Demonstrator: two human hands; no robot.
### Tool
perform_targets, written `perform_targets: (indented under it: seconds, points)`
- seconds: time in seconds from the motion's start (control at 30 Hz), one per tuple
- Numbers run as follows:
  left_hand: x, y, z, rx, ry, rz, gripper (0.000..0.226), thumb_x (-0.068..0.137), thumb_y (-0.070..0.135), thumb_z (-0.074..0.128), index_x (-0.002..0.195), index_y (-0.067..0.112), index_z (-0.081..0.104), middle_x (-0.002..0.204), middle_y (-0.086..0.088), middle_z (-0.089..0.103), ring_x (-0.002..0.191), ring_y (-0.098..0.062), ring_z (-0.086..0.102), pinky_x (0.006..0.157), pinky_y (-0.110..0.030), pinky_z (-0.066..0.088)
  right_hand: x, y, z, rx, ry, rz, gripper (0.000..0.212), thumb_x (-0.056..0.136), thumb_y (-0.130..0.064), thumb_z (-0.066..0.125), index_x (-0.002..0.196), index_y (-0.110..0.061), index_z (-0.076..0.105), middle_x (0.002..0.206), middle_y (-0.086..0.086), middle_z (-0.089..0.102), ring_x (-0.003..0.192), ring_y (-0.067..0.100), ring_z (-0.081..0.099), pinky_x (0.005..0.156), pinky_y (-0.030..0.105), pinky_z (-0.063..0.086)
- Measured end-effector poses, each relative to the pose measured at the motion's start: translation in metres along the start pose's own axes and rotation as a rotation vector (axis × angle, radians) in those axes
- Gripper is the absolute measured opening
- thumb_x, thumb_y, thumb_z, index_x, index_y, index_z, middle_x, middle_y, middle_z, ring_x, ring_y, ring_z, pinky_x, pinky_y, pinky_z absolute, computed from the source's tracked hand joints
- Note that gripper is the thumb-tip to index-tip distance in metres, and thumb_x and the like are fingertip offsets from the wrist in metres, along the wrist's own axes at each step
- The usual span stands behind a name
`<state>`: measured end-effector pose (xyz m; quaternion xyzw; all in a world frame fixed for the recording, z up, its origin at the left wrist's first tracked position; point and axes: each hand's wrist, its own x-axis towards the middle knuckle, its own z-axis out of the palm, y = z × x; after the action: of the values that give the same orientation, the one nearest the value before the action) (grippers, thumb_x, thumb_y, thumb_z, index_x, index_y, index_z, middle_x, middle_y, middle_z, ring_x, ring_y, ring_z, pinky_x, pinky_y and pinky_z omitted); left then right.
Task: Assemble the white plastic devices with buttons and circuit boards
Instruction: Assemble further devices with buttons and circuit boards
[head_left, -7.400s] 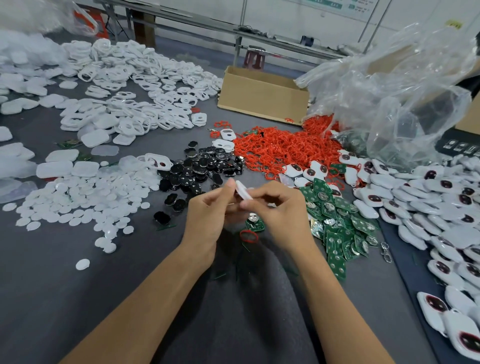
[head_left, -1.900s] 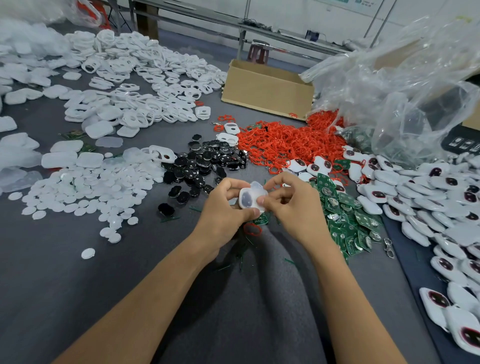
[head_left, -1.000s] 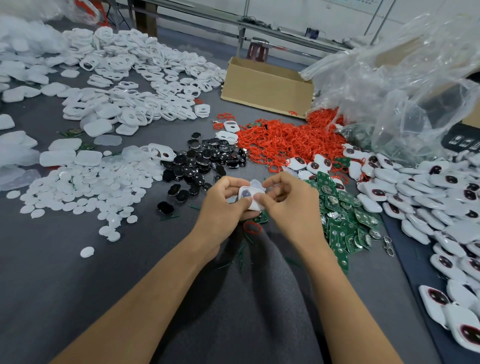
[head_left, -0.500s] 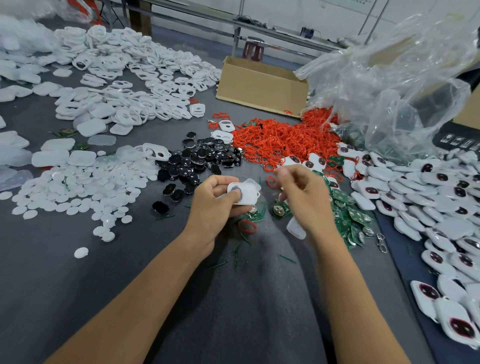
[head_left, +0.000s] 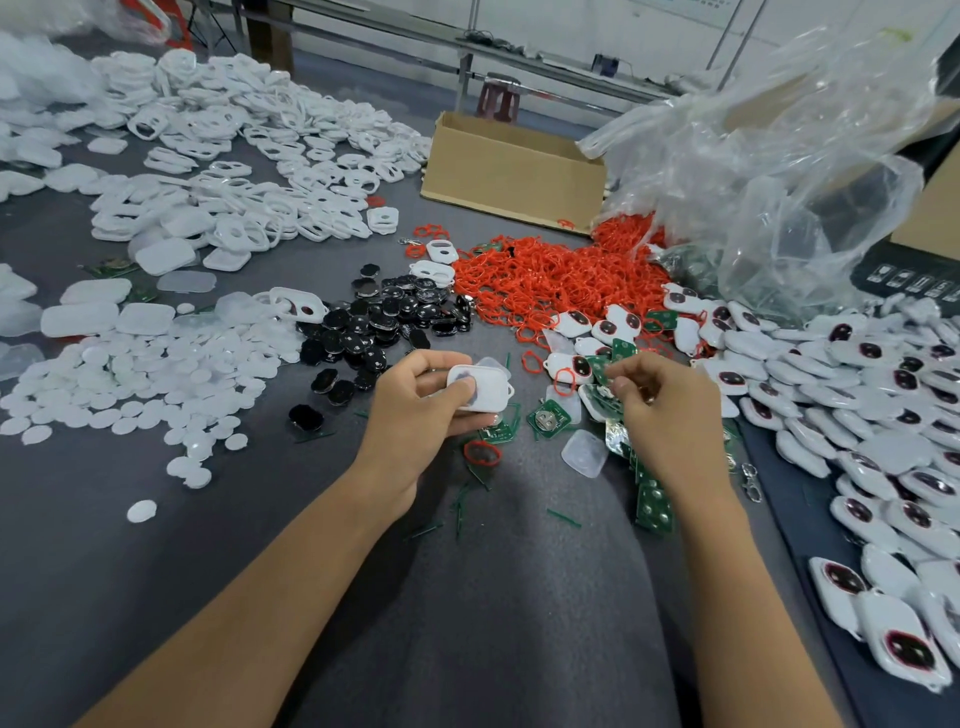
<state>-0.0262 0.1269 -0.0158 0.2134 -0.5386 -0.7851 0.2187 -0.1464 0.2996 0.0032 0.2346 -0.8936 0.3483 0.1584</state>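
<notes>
My left hand (head_left: 415, 415) grips a white plastic device shell (head_left: 480, 387) above the grey table, thumb pressed on its face. My right hand (head_left: 660, 410) is to its right over the pile of green circuit boards (head_left: 649, 493), its fingers curled and pinching at a small part there; what it holds is hidden by the fingers. One green circuit board (head_left: 545, 418) with a coin cell lies between the hands, next to a clear cover (head_left: 584, 452) and a red ring (head_left: 482, 452).
Black buttons (head_left: 384, 322) are heaped ahead, red rings (head_left: 556, 283) behind them. White discs (head_left: 140, 379) and white frames (head_left: 249, 171) spread to the left. Assembled white devices (head_left: 878, 405) cover the right side. A cardboard box (head_left: 511, 166) and a plastic bag (head_left: 779, 171) stand at the back.
My right hand left the white shell and moved right to the green circuit boards. My left hand kept the shell and turned it face up.
</notes>
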Motion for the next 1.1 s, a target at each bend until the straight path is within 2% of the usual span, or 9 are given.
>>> perform_targets:
  seconds: [0.17,0.27,0.33,0.43,0.67,0.77,0.93,1.03,1.1]
  points:
    - [0.0,0.0,0.0,0.008,-0.001,0.013,0.014,0.09,-0.005,0.058,0.102,0.0,0.06,0.096,-0.015,0.071,0.072,-0.019,0.072,0.06,-0.023,0.057,-0.004,0.003,-0.003,-0.115,-0.078,0.112,0.028,0.077,0.003,0.059,0.084,-0.021,0.071,0.078,-0.003,0.069,0.071,0.013,0.06,0.068,0.03,0.049]
    - [0.0,0.0,0.0,0.001,0.013,0.007,0.013,0.089,-0.007,0.058,0.099,0.001,0.06,0.093,-0.014,0.071,0.071,-0.021,0.072,0.06,-0.024,0.058,-0.003,0.005,-0.015,-0.116,-0.231,0.124,0.014,0.083,-0.011,0.067,0.093,-0.02,0.072,0.088,-0.003,0.07,0.075,0.005,0.056,0.071,0.021,0.039]
    - [0.001,0.0,0.0,-0.001,0.018,0.001,0.013,0.089,-0.007,0.058,0.098,0.002,0.06,0.092,-0.013,0.071,0.071,-0.022,0.072,0.059,-0.023,0.057,-0.003,0.005,-0.027,-0.112,-0.388,0.13,0.022,0.082,-0.019,0.072,0.104,-0.019,0.07,0.101,-0.003,0.069,0.09,0.008,0.057,0.081,0.019,0.037]
    - [0.001,-0.001,0.0,0.008,0.008,-0.005,0.014,0.088,-0.007,0.058,0.101,-0.001,0.06,0.091,-0.013,0.071,0.07,-0.019,0.072,0.059,-0.022,0.057,-0.004,0.004,-0.038,-0.236,-0.505,0.14,0.041,0.075,-0.025,0.079,0.113,-0.021,0.065,0.114,0.002,0.062,0.117,0.024,0.045,0.1,0.034,0.036]
    - [0.001,-0.003,-0.001,0.022,-0.031,-0.017,0.018,0.089,-0.005,0.061,0.106,0.0,0.058,0.102,-0.017,0.069,0.081,-0.022,0.072,0.067,-0.025,0.059,-0.006,-0.001,-0.033,-0.328,-0.48,0.111,0.023,0.074,-0.028,0.079,0.093,-0.021,0.068,0.103,0.002,0.053,0.108,0.024,0.043,0.085,0.029,0.034]
    - [0.001,-0.003,0.0,0.019,-0.065,-0.027,0.027,0.085,-0.01,0.062,0.108,0.002,0.057,0.107,-0.015,0.067,0.087,-0.024,0.071,0.071,-0.026,0.06,-0.006,0.001,-0.028,-0.22,-0.36,0.098,0.009,0.08,-0.023,0.072,0.086,-0.017,0.072,0.089,0.0,0.066,0.076,0.007,0.055,0.063,0.019,0.039]
    - [0.001,-0.007,-0.001,0.054,-0.106,-0.011,0.032,0.083,-0.015,0.061,0.107,0.006,0.058,0.108,-0.011,0.066,0.1,-0.03,0.067,0.073,-0.027,0.06,-0.005,-0.003,-0.016,0.05,-0.027,0.109,0.011,0.089,-0.018,0.061,0.084,-0.016,0.071,0.071,0.0,0.07,0.063,0.007,0.061,0.063,0.026,0.045]
    - [0.002,-0.008,-0.001,0.081,-0.121,-0.008,0.033,0.082,-0.013,0.065,0.106,0.009,0.06,0.108,-0.01,0.068,0.104,-0.032,0.066,0.081,-0.035,0.059,-0.007,-0.018,-0.009,0.651,-0.145,0.223,0.015,0.095,-0.008,0.054,0.086,-0.013,0.065,0.057,0.002,0.067,0.048,0.005,0.056,0.051,0.019,0.043]
    - [0.003,-0.009,-0.002,0.104,-0.122,-0.009,0.033,0.081,-0.011,0.067,0.106,0.011,0.061,0.11,-0.008,0.068,0.105,-0.031,0.065,0.084,-0.039,0.058,-0.01,-0.026,-0.005,0.855,-0.254,0.209,0.016,0.095,-0.003,0.051,0.094,-0.011,0.065,0.056,0.003,0.066,0.048,0.008,0.057,0.052,0.017,0.048]
